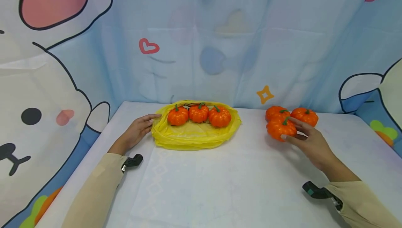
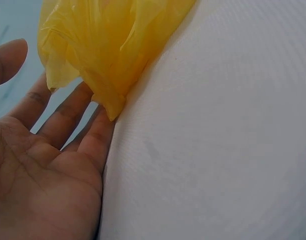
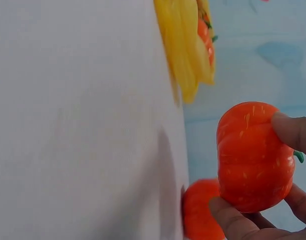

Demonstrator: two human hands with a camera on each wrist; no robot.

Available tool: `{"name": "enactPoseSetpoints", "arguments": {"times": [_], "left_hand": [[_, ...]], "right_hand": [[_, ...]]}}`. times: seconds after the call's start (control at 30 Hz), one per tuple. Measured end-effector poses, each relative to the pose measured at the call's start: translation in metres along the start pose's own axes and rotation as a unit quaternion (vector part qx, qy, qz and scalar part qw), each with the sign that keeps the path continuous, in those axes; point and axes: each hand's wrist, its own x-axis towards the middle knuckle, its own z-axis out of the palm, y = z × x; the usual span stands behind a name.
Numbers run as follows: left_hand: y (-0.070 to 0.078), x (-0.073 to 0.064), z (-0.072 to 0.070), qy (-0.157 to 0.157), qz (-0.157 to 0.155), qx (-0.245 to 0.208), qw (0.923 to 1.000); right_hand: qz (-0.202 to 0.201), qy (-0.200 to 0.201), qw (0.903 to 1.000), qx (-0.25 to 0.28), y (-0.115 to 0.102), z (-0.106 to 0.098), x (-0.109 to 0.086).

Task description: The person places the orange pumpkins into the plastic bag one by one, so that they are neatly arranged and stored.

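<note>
A cartoon-printed backdrop [image 1: 185, 78] in pale blue hangs behind a white-covered worktop [image 1: 220, 182]. The yellow plastic bag [image 1: 188, 143] lies there with its mouth facing up, and a row of three orange mini pumpkins [image 1: 198, 113] sits inside it. At the bag's left edge, the left hand [image 1: 137, 132] has its fingers extended against the plastic, thumb well apart, gripping nothing. Well to the right of the bag, the right hand [image 1: 311, 146] pinches a ribbed mini pumpkin [image 1: 278, 130] between thumb and fingers; the right wrist view suggests it is raised off the worktop. Farther from the bag's mouth than that, a back pumpkin [image 1: 275, 111] and a far-right pumpkin [image 1: 305, 117] rest on the worktop.

The glossy, rounded skin could slip from a fingertip pinch and roll. Knocking the back pumpkin is another risk, being so close. The thin bag rim, merely touched, might fold inward or slide if bumped.
</note>
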Motion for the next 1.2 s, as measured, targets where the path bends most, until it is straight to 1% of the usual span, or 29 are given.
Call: {"name": "enactPoseSetpoints", "arguments": {"times": [0.17, 0.33, 0.47, 0.57, 0.67, 0.8, 1.0, 1.13, 1.2], "left_hand": [[-0.001, 0.0, -0.001, 0.005, -0.005, 0.007, 1.0], [-0.001, 0.002, -0.002, 0.004, -0.001, 0.005, 1.0], [-0.001, 0.003, -0.002, 0.009, -0.006, 0.011, 0.9999], [-0.002, 0.003, -0.003, 0.011, -0.006, 0.029, 0.9995], [-0.004, 0.003, -0.003, 0.011, -0.004, 0.059, 0.9982], [-0.006, 0.004, -0.004, 0.005, 0.002, 0.074, 0.9973], [-0.005, 0.004, -0.005, 0.004, 0.004, 0.065, 0.9979], [-0.006, 0.003, -0.004, -0.001, 0.009, 0.055, 0.9985], [-0.006, 0.004, -0.003, -0.002, 0.011, 0.052, 0.9986]], "right_hand": [[-0.027, -0.02, 0.9994, 0.008, -0.02, 0.008, -0.007], [-0.052, -0.034, 0.998, 0.012, -0.039, 0.018, -0.014], [-0.076, -0.05, 0.9955, 0.026, -0.053, 0.03, -0.015], [-0.088, -0.067, 0.9932, 0.036, -0.065, 0.042, -0.013], [-0.094, -0.082, 0.9913, 0.042, -0.078, 0.057, -0.01], [-0.09, -0.1, 0.9889, 0.062, -0.094, 0.079, -0.004], [-0.087, -0.126, 0.9835, 0.096, -0.12, 0.119, 0.011], [-0.108, -0.135, 0.9796, 0.103, -0.14, 0.149, 0.022], [-0.115, -0.135, 0.9792, 0.098, -0.15, 0.163, 0.026]]}}
